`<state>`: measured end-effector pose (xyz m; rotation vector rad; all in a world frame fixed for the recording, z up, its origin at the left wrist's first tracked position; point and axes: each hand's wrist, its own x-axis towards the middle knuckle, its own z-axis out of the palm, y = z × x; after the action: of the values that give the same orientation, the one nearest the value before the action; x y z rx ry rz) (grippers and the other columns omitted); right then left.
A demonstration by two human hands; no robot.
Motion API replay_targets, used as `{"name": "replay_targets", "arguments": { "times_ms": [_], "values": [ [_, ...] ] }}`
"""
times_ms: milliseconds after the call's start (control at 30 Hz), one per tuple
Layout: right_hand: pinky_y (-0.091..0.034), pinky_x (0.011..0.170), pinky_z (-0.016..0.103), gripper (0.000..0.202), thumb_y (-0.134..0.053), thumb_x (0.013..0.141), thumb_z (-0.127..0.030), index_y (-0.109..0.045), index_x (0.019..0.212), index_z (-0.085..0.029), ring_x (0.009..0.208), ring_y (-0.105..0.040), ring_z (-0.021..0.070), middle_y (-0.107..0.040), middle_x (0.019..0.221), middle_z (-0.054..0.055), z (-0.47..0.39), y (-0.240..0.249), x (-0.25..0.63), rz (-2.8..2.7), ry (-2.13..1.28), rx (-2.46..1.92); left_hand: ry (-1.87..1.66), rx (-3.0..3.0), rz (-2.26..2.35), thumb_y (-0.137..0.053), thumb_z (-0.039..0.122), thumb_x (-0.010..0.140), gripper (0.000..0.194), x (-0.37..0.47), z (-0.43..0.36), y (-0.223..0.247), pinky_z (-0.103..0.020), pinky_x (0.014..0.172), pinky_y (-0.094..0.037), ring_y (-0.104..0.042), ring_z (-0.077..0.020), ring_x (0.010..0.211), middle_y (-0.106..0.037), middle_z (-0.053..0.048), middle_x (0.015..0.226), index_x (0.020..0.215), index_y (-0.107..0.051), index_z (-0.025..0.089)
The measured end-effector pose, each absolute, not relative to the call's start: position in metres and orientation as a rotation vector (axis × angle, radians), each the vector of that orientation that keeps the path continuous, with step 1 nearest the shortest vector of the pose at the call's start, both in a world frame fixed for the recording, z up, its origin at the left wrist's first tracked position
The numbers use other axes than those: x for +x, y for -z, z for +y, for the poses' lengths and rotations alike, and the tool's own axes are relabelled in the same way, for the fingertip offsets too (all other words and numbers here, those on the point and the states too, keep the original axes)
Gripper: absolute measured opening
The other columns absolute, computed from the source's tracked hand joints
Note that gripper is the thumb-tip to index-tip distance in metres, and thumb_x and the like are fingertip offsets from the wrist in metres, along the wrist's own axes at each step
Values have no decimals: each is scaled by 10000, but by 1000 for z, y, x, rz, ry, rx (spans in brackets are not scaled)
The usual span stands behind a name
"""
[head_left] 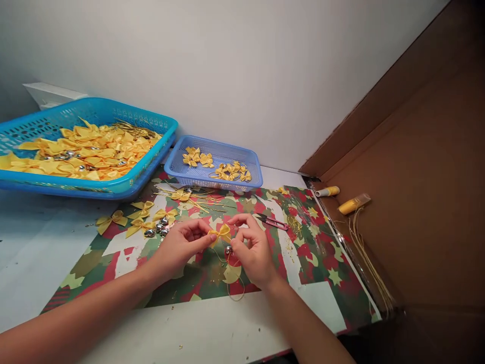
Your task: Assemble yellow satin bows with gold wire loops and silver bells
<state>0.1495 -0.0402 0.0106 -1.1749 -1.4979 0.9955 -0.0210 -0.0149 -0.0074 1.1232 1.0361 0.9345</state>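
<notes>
I am working over a white table (212, 328), its middle covered by a patterned sheet (322, 268) that runs to the right edge. Toward the far left corner stands a large turquoise basket (109, 188) heaped with yellow bows; just right of it, by the far edge, a smaller blue basket (212, 180) holds a few more. My two hands are near the middle of the near edge. The left hand (185, 243) pinches a yellow bow (225, 231) by its left side, between thumb and forefinger. The right hand (253, 253) appears to grasp the thin gold cord (237, 301) at the bow's lower right; I cannot tell whether it also grips the tail. A pair of snips (276, 223) lies between my right hand and the right edge, untouched. Loose bows (111, 220) and silver bells (161, 227) lie left of my left hand. One small bell (228, 250) sits just below the held bow, by my right thumb, with the cord looping toward the near edge.

I judge the step in hand to be fixing cord and bell to the bow. The next move calls for a steady left pinch while the right draws the cord snug, without crushing the loops.
</notes>
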Motion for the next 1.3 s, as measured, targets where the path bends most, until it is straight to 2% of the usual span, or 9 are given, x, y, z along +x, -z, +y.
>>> {"name": "replay_targets", "arguments": {
  "times_ms": [133,400,500,667,800,1000,1300],
  "values": [
    [-401,927,370,257,-569,705,-135,-445,487,-192,1075,-535,221,-585,1086,62,-42,-4,149,-1468,-1066,-1183,-867,1117,1045,-796,408,615,321,-19,-17,14,-156,394,-326,-405,-64,445,-520,49,523,615,-585,167],
    [-457,834,304,273,-560,709,-117,-398,503,-195,971,-567,175,-581,1017,57,-44,-1,145,-1449,-1138,-1166,-887,1143,1003,-754,315,642,230,-17,-18,15,-152,365,-259,-354,-46,405,-484,67,484,589,-579,175],
    [-463,751,284,278,-561,712,-125,-388,507,-195,933,-569,172,-587,1001,58,-44,-2,145,-1448,-1140,-1190,-900,1153,1018,-748,307,639,217,-17,-18,12,-154,367,-275,-375,-52,413,-507,59,492,583,-584,178],
    [-464,729,287,269,-550,726,-138,-388,519,-196,902,-568,172,-593,959,55,-45,-3,145,-1458,-1115,-1197,-900,1177,1047,-747,349,644,232,-17,-19,10,-169,353,-290,-388,-66,405,-518,46,489,569,-598,189],
    [-451,651,272,265,-549,720,-158,-386,516,-200,873,-568,173,-594,949,57,-46,-3,144,-1472,-1108,-1215,-900,1187,1074,-751,386,638,254,-17,-20,11,-176,343,-282,-373,-72,400,-513,40,476,565,-601,194],
    [-466,712,285,272,-560,711,-162,-373,518,-200,879,-566,173,-576,928,57,-46,-3,144,-1466,-1108,-1216,-907,1188,1058,-752,367,639,244,-16,-21,12,-178,358,-279,-356,-66,409,-516,38,482,565,-605,188],
    [-442,642,264,268,-541,705,-161,-356,515,-202,818,-558,159,-558,882,46,-46,-4,143,-1462,-1099,-1231,-918,1196,1034,-748,341,663,224,-16,-21,15,-181,415,-333,-423,-83,474,-562,21,539,581,-619,178]
  ]
}}
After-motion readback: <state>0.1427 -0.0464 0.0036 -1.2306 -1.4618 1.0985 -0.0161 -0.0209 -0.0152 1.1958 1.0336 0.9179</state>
